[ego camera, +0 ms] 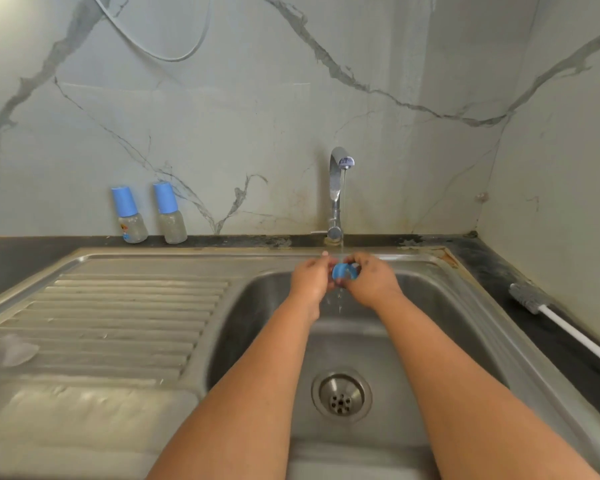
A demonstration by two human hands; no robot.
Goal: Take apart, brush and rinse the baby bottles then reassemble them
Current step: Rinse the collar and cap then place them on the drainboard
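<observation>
**Blue ring under the tap**

Blue plastic ring (344, 271) sits between my two hands, over the steel sink (257, 306), right below the tap (338, 188). Thin stream of water runs down onto it and drips off below. My left hand (310, 277) pinches the ring from the left, fingers curled on it. My right hand (373, 280) grips it from the right, thumb and fingers wrapped over its edge. Two baby bottles (130, 216) with blue caps stand side by side, near each other, on the dark surface (32, 251) against the marble wall, well left of the tap. Bottle brush (548, 308) lies on the surface right of the sink, white handle pointing toward me. A clear piece (18, 351) lies on the ribbed drainboard, too blurred to identify.
</observation>
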